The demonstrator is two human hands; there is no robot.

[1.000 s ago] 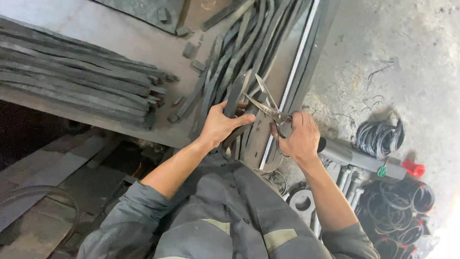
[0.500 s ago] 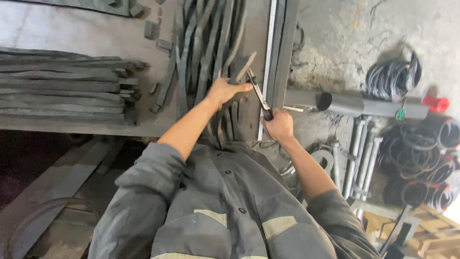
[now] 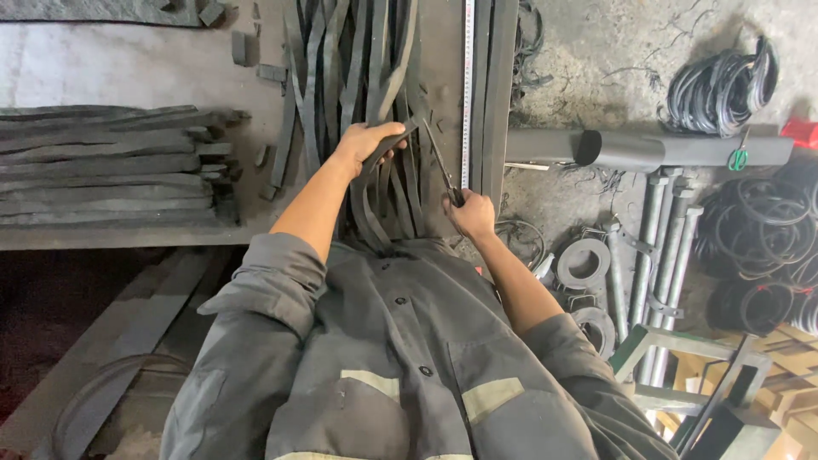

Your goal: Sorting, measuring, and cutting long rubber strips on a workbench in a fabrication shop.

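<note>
- Two hands are up at the near edge of the workbench point(image 3: 102, 234), and I see both from above, past the grey work jacket point(image 3: 383, 358).
- My left hand point(image 3: 365, 143) is closed around a dark rubber strip point(image 3: 394, 136), fingers wrapped over it, lifting its end off the bundle.
- The strip sits between my two hands, running down toward my chest among other long rubber strips point(image 3: 341, 60) that lie lengthwise on the bench.
- My right hand point(image 3: 471, 213) is closed on the handles of a pair of scissors point(image 3: 443, 170); the blades point up and to the left, toward the held strip.
- I cannot tell whether the blades touch the strip.
- A measuring tape point(image 3: 467, 85) lies straight along the bench just to the right of the scissors.
- A stack of cut strips point(image 3: 111, 162) lies flat on the left part of the bench, well apart from my hands.
- On the floor to the right I see a dark pipe point(image 3: 682, 149), coils of black rings point(image 3: 758, 230) and several long bolts point(image 3: 660, 247).
</note>
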